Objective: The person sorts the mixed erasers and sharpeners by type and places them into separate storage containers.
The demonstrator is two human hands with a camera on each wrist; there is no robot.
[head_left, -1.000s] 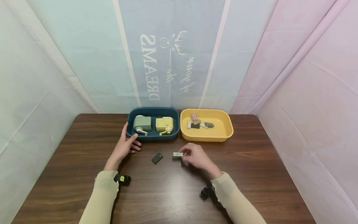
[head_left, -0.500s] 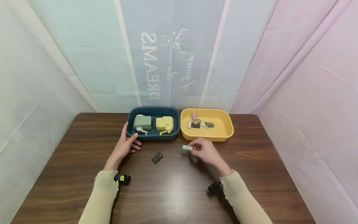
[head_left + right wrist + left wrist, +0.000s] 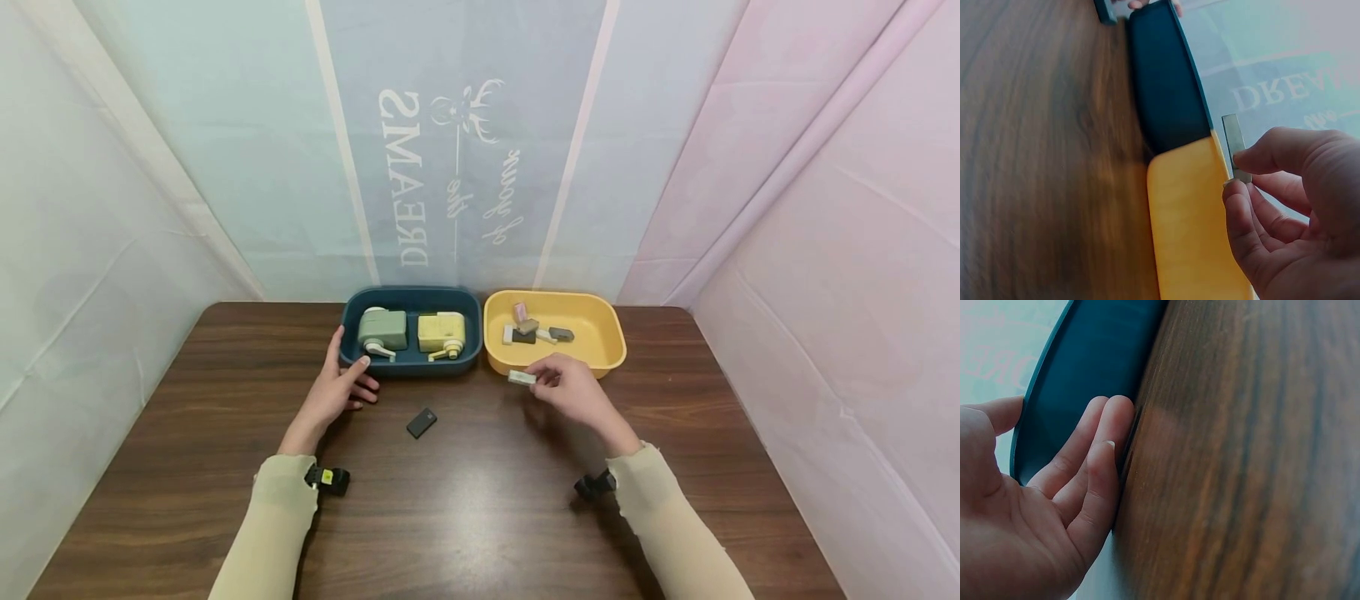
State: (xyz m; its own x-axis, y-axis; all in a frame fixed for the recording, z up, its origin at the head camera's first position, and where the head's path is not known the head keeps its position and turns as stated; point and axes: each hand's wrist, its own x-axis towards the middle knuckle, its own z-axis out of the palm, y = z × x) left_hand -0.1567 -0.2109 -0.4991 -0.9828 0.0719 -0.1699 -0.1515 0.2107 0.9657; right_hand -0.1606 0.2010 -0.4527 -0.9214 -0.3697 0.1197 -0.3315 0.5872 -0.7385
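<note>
My left hand [image 3: 335, 393] rests at the left front corner of a dark blue bin [image 3: 411, 369]. In the left wrist view its thumb touches the rim, and its fingers [image 3: 1094, 462] lie nearly straight along the outer wall. Between thumb and fingertips my right hand [image 3: 573, 390] pinches a small pale grey-green rectangular bar [image 3: 522, 377], its kind unclear. The bar overlaps the front wall of a yellow bin [image 3: 600, 358] in the head view. On the brown table [image 3: 465, 517] lies a small flat black rectangular thing [image 3: 422, 423].
Inside the blue bin sit a green crank pencil sharpener [image 3: 384, 331] and a yellow one [image 3: 441, 332]. Several small items lie in the yellow bin, including a pink block [image 3: 521, 312] and a dark grey piece [image 3: 561, 334]. Cloth walls [image 3: 465, 167] surround the table.
My right hand has carried the pale bar rightward and away from me, from the middle of the table to the yellow bin's front wall. The left hand has stayed at the blue bin.
</note>
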